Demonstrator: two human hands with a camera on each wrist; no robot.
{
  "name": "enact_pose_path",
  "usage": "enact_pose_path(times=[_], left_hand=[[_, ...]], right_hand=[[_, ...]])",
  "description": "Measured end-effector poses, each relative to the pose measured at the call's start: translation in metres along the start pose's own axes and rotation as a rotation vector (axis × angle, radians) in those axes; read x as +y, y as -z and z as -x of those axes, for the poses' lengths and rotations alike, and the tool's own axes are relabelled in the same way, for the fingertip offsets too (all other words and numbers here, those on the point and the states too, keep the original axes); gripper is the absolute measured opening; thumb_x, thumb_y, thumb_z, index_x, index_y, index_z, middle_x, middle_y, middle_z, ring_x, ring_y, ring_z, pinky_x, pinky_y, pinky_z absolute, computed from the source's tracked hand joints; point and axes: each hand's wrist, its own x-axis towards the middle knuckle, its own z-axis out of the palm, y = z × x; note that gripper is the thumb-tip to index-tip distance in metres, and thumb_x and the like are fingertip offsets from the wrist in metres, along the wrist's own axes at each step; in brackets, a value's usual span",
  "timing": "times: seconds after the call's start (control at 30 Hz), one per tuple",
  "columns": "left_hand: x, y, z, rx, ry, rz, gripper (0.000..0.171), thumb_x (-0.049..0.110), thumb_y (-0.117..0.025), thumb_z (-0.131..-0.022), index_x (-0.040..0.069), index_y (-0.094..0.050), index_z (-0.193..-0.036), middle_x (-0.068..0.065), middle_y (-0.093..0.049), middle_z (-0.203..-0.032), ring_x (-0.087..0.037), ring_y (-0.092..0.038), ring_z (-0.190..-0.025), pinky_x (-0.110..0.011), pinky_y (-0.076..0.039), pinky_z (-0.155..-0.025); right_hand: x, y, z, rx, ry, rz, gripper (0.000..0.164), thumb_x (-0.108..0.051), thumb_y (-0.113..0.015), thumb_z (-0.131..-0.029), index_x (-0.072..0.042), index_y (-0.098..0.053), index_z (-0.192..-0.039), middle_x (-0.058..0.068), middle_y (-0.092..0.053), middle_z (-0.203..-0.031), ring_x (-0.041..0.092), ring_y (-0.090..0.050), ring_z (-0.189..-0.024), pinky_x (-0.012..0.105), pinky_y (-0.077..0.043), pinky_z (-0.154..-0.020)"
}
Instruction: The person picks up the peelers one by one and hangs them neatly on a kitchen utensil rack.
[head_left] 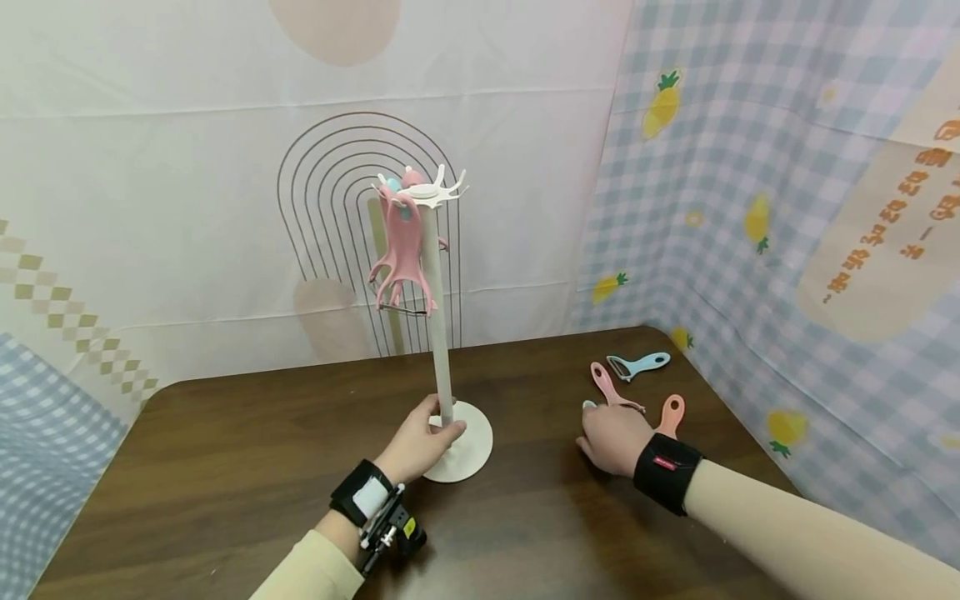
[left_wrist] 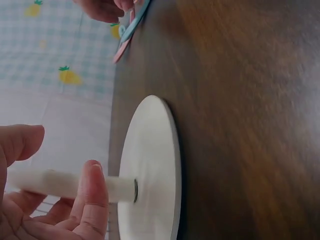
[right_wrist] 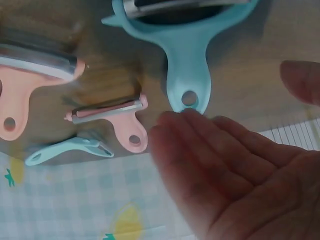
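Observation:
My left hand (head_left: 422,439) grips the pole (head_left: 442,367) of a white stand low down, just above its round base (left_wrist: 150,145). In the left wrist view its fingers (left_wrist: 95,200) curl about the pole. Off to the right, my right hand (head_left: 617,437) reaches over the table, thumb spread apart from its fingers. A light blue peeler (right_wrist: 187,65) lies there, the end of its handle right at my fingertips; the hand mostly hides it from the head camera. Beyond are a pink peeler (head_left: 609,387), an orange peeler (head_left: 671,412) and another blue peeler (head_left: 643,365).
Pink peelers (head_left: 405,242) hang from the hooks (head_left: 442,190) atop the stand, with some blue showing behind them. The dark wooden table (head_left: 247,467) ends at a cloth backdrop (head_left: 525,225) behind and a checked cloth (head_left: 720,275) on the right.

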Motion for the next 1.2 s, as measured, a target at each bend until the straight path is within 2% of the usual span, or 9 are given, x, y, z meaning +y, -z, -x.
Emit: enact_pose_path(times=[0.2,0.33,0.57,0.73,0.97,1.2], left_hand=[[-0.002,-0.01,-0.006,-0.008,0.032,0.076,0.028,0.013,-0.061,-0.096,-0.006,-0.048,-0.114,-0.017,-0.056,-0.103,-0.026,-0.065,-0.081,-0.035,-0.054,-0.068],[-0.009,-0.01,-0.009,-0.051,0.077,0.077,0.018,0.011,-0.054,-0.1,-0.004,-0.048,-0.108,-0.018,-0.057,-0.095,-0.027,-0.065,-0.077,-0.036,-0.054,-0.067],[-0.02,-0.005,-0.016,-0.131,0.102,0.012,0.013,0.008,-0.05,-0.101,-0.005,-0.053,-0.1,-0.014,-0.06,-0.077,-0.02,-0.064,-0.071,-0.034,-0.054,-0.065],[-0.022,-0.005,-0.018,-0.176,0.096,-0.007,0.011,0.006,-0.051,-0.101,-0.004,-0.053,-0.097,-0.011,-0.057,-0.073,-0.016,-0.061,-0.068,-0.031,-0.053,-0.063],[-0.021,-0.008,-0.016,-0.143,0.101,-0.002,0.008,0.004,-0.051,-0.1,-0.003,-0.052,-0.096,-0.009,-0.055,-0.073,-0.015,-0.059,-0.065,-0.029,-0.051,-0.061],[-0.022,-0.011,-0.015,-0.098,0.114,-0.056,0.008,0.005,-0.051,-0.1,-0.001,-0.052,-0.096,-0.008,-0.054,-0.071,-0.015,-0.059,-0.064,-0.028,-0.05,-0.059]], right_hand=[[-0.002,-0.006,0.005,-0.043,-0.074,-0.018,0.027,-0.024,-0.072,-0.086,-0.007,-0.06,-0.068,0.004,-0.054,-0.061,0.022,-0.054,-0.052,0.046,-0.048,-0.048],[-0.003,-0.013,0.006,-0.024,-0.092,0.007,0.029,-0.022,-0.071,-0.087,-0.007,-0.058,-0.064,0.005,-0.051,-0.059,0.022,-0.052,-0.05,0.044,-0.046,-0.045],[-0.01,-0.021,0.005,-0.06,-0.038,0.074,0.022,-0.005,-0.068,-0.08,-0.006,-0.055,-0.063,0.006,-0.049,-0.056,0.024,-0.05,-0.047,0.044,-0.046,-0.043],[-0.012,-0.027,0.003,-0.028,-0.004,0.116,0.02,0.001,-0.069,-0.077,-0.006,-0.055,-0.063,0.009,-0.052,-0.057,0.028,-0.053,-0.051,0.046,-0.047,-0.045],[-0.014,-0.03,-0.004,0.043,0.044,0.117,0.022,0.009,-0.064,-0.08,-0.005,-0.056,-0.064,0.009,-0.054,-0.058,0.027,-0.055,-0.052,0.045,-0.048,-0.044],[-0.011,-0.032,-0.011,0.032,0.028,0.121,0.017,0.008,-0.061,-0.083,-0.003,-0.056,-0.071,0.009,-0.056,-0.062,0.027,-0.057,-0.054,0.044,-0.049,-0.047]])
